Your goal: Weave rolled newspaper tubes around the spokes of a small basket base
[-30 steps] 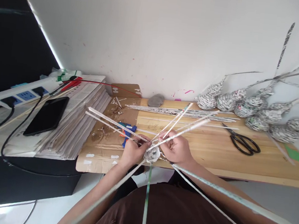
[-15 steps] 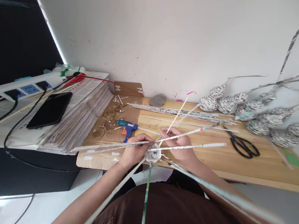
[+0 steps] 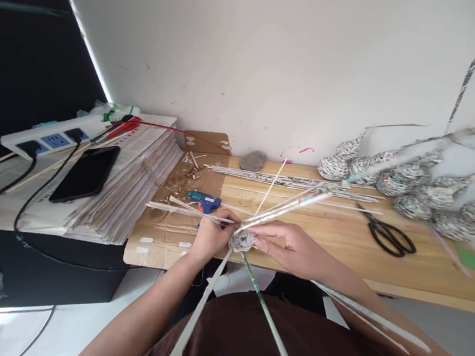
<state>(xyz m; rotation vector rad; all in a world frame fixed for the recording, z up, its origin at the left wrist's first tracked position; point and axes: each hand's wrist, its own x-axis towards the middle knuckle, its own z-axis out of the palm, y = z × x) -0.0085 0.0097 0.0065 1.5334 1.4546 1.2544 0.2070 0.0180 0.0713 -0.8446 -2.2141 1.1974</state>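
A small round woven piece of rolled newspaper (image 3: pixel 241 241) is held above the table's front edge, with paper tubes fanning out from it. My left hand (image 3: pixel 214 236) is closed on its left side, thumb and fingers pinching the rim where tubes cross. My right hand (image 3: pixel 287 245) grips its right side between thumb and fingertips, the fingers fairly straight. A green-marked tube (image 3: pixel 260 295) and a pale tube (image 3: pixel 202 309) slant down toward my lap. Several tubes (image 3: pixel 285 208) point up and right. Others pass beneath my right hand, partly hidden.
Behind my hands lie a blue glue gun (image 3: pixel 208 201), loose paper tubes (image 3: pixel 296 182) and a grey stone (image 3: pixel 252 160). Black scissors (image 3: pixel 389 234) rest at right, near woven newspaper gourd shapes (image 3: pixel 413 181). Stacked newspapers (image 3: pixel 139 191), a phone (image 3: pixel 86 174) and a power strip (image 3: pixel 52 136) stand left.
My right hand has come down from the upright tubes to the woven piece's right side. The piece has turned, and the green-marked tube has swung right. Several right-hand tubes now point more upward.
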